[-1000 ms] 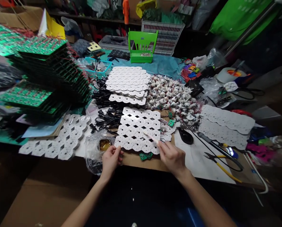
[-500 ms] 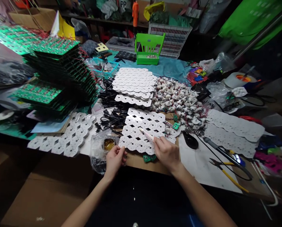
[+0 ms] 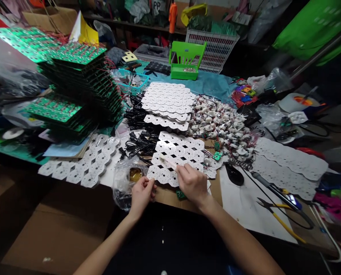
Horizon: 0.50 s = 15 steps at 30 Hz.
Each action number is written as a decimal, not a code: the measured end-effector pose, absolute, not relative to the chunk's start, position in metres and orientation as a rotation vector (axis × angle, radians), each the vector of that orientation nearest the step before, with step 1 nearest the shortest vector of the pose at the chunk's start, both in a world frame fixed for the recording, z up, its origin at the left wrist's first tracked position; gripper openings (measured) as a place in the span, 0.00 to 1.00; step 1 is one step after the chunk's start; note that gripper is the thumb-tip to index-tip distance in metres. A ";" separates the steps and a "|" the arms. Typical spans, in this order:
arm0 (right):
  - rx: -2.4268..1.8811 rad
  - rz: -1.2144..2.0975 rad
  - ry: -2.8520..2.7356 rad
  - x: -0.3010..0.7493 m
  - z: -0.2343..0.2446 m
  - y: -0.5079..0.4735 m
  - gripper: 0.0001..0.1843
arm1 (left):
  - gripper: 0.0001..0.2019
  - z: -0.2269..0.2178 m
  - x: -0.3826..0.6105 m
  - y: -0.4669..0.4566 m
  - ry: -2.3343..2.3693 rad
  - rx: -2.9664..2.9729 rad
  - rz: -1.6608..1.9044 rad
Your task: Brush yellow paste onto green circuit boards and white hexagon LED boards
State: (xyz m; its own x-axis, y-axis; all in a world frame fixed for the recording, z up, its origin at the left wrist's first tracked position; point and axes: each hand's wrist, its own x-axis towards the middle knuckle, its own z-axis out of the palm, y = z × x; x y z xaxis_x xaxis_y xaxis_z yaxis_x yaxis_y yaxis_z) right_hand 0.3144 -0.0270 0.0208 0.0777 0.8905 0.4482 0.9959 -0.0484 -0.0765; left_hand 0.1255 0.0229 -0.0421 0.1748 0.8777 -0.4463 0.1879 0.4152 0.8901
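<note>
A white circuit board sheet point(image 3: 174, 152) with scalloped edges and diamond-shaped holes lies in front of me. My left hand point(image 3: 143, 193) pinches its near left corner between thumb and fingers. A slim pale brush point(image 3: 170, 163) is gripped in my right hand point(image 3: 193, 185), its darker tip over the left part of the sheet. Whether the tip touches the surface I cannot tell. Beside my left hand, an open tin of amber liquid point(image 3: 136, 174) sits in a clear plastic bag point(image 3: 121, 191). A small green circuit board point(image 3: 180, 194) peeks out under the sheet's near edge.
Stacked white sheets point(image 3: 167, 99) lie behind, with black plug cables point(image 3: 138, 141) to their left and a heap of white wired parts point(image 3: 222, 118) to their right. Tall green circuit boards point(image 3: 84, 84) rise at left. Cutters point(image 3: 276, 215) and a soldering iron point(image 3: 270, 185) lie at right.
My right hand has drawn the brush leftward and slightly nearer across the sheet. My left hand keeps its hold on the corner. The whole view has shifted a little.
</note>
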 end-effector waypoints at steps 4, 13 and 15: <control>-1.927 -0.317 -1.957 0.301 0.019 -0.023 0.12 | 0.19 -0.043 0.126 0.022 1.331 1.065 0.652; -2.041 -0.337 -1.835 0.318 0.018 0.007 0.14 | 0.18 -0.042 0.126 0.022 1.313 1.065 0.648; -2.074 -0.345 -1.862 0.318 0.019 0.012 0.14 | 0.18 -0.041 0.126 0.021 1.309 1.067 0.651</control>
State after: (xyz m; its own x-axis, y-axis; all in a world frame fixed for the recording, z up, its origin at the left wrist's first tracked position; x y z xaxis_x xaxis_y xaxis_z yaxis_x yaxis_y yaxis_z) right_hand 0.3177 0.0121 0.0194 0.1158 0.9120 0.3935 0.9924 -0.0899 -0.0836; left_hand 0.1259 0.0213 -0.0414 0.1928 0.8767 -0.4408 0.1781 0.4105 0.8943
